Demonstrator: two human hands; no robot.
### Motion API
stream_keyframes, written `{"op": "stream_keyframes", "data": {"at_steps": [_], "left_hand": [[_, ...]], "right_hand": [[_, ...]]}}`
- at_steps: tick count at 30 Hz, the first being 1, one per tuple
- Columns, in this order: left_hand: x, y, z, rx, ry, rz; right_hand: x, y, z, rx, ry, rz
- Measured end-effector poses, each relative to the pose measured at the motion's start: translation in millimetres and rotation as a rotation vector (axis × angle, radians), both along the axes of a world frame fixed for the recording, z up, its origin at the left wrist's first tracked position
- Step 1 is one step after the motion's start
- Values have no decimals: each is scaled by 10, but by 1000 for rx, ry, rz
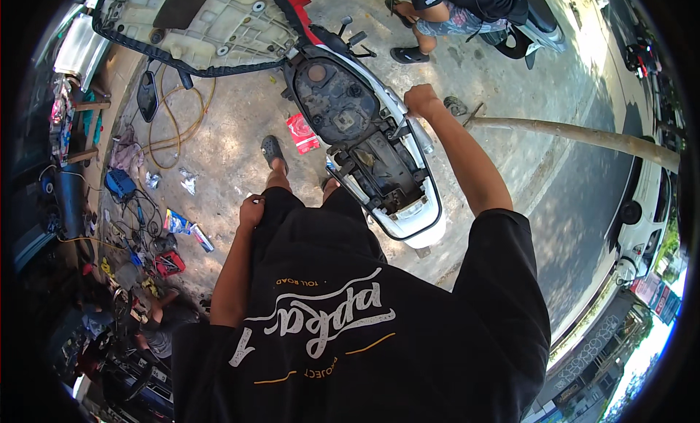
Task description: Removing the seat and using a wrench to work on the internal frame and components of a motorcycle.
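A scooter point(430, 212) with a white rear body stands in front of me. Its seat point(211, 29) is tipped up, showing the pale ribbed underside, and the dark storage well point(375, 161) lies exposed. At the scooter's right side, my right hand point(421, 101) is closed at the edge of the white side panel point(394, 99); its fingertips are hidden. Beside my left thigh, my left hand point(252, 210) hangs with curled fingers. A tiny pale spot shows at those fingers, too small to name.
A red packet point(302, 134) lies left of the scooter. Further left are a coiled yellow hose point(179, 124), a blue tool point(120, 182), cables and a red case point(170, 263). A wooden pole point(576, 129) stretches right. Another person point(467, 11) sits at the far side; a white car point(645, 219) stands right.
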State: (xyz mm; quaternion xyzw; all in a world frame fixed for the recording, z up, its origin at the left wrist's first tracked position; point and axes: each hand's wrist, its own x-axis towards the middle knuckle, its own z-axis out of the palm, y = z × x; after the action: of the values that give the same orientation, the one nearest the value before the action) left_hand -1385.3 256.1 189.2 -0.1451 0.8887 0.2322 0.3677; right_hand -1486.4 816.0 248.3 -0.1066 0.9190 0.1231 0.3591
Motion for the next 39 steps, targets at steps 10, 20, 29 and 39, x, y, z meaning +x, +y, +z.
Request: {"op": "stream_keyframes", "data": {"at_steps": [10,20,29,39], "left_hand": [[-114,971,437,584,-279,106],[-373,1617,499,816,-429,255],[-162,1066,-15,673,-272,554],[-49,145,-315,700,-320,1152]], "right_hand": [[-3,-1623,498,-310,214,-72],[1454,-2393,135,-1118,-374,-1323],[1907,-1576,-590,-319,432,-1196],[2099,-1508,-740,-311,437,-1245]]}}
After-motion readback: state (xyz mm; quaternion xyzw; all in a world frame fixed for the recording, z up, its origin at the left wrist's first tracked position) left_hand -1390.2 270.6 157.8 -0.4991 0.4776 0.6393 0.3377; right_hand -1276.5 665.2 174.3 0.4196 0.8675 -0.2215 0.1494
